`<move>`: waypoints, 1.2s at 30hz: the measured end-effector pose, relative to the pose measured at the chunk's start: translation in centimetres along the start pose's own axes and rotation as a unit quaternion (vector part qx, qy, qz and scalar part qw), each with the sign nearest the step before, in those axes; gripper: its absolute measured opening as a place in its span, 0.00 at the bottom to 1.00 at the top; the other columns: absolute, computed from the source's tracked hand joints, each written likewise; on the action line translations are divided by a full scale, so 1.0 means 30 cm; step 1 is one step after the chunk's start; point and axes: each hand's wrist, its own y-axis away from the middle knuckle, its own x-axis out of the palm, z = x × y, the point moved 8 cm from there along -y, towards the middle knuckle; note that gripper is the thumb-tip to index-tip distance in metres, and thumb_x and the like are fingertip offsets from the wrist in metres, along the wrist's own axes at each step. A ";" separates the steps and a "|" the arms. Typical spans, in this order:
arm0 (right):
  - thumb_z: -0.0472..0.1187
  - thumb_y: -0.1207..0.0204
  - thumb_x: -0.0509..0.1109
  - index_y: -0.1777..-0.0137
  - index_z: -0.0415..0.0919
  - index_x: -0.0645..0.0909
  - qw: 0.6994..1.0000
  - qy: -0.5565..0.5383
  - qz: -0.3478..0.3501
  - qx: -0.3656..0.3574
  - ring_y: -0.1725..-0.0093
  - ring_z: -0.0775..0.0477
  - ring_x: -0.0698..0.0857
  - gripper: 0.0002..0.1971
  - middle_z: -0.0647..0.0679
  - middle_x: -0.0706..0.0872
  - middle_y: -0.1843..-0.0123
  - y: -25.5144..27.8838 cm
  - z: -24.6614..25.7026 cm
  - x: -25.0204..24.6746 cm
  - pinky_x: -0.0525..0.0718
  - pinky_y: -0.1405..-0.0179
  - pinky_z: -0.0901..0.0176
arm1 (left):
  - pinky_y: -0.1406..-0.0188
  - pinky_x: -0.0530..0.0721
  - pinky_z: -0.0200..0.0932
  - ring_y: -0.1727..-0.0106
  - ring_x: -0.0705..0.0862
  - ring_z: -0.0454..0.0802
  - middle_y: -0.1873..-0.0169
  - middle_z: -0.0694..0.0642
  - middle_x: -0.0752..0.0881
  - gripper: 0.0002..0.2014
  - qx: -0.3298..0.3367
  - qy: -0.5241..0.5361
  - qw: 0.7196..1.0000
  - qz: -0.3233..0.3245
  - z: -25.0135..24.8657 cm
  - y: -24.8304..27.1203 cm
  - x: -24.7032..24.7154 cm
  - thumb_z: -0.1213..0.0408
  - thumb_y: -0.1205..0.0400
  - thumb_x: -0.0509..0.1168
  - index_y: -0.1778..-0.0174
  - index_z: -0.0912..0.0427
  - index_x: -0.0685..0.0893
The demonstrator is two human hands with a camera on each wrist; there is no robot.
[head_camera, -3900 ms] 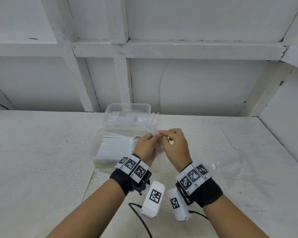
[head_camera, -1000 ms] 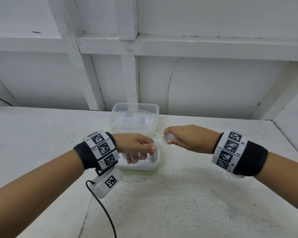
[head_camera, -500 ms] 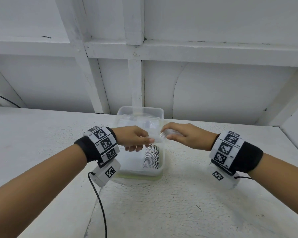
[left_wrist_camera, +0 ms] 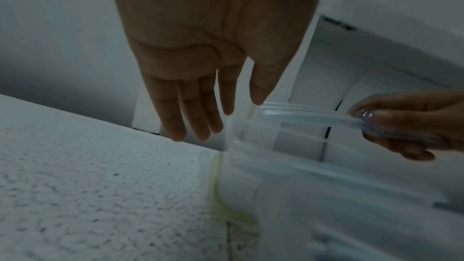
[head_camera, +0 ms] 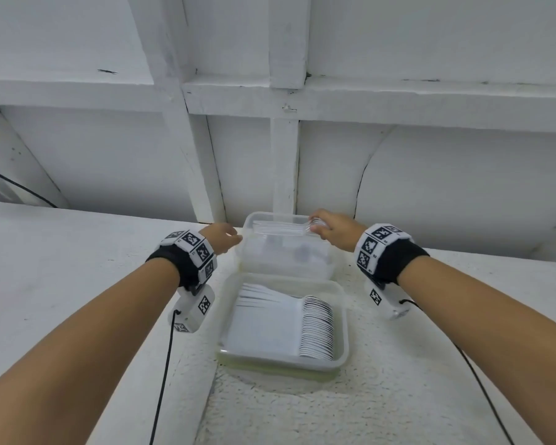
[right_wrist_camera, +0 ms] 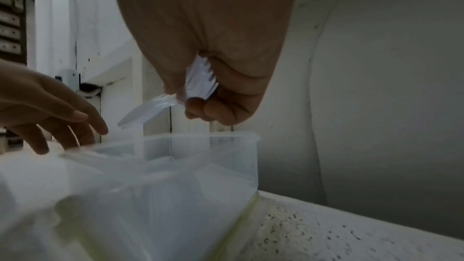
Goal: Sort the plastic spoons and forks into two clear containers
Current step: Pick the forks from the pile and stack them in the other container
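Note:
Two clear containers stand one behind the other on the white table. The near container (head_camera: 345,319) holds a neat row of clear spoons (head_camera: 316,326). My right hand (head_camera: 329,231) grips a bundle of clear forks (head_camera: 280,229) by the tine end, level over the far container (head_camera: 286,266). In the right wrist view the tines (right_wrist_camera: 202,78) stick out of my right hand (right_wrist_camera: 200,106). My left hand (head_camera: 225,237) hovers by that container's left rim, fingers straight and holding nothing. In the left wrist view my left hand (left_wrist_camera: 226,110) hangs just short of the fork handles (left_wrist_camera: 308,118).
A white panelled wall (head_camera: 430,194) rises right behind the far container. The table (head_camera: 77,268) is rough and white, with a seam running toward me under the near container. Black cables (head_camera: 164,364) trail from both wrist cameras.
Both hands have moved from over the near container back to the far one. My left hand has let go of the bundle and opened; my right hand still carries the forks.

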 end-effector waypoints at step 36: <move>0.35 0.20 0.59 0.34 0.44 0.80 0.994 0.084 0.072 0.022 0.32 0.45 0.77 0.17 0.46 0.78 0.30 -0.189 -0.003 0.169 0.73 0.32 0.56 | 0.59 0.84 0.43 0.66 0.84 0.47 0.54 0.60 0.83 0.16 -0.017 0.155 0.987 0.039 0.050 -0.071 0.094 0.68 0.15 0.59 0.31 0.62 0.72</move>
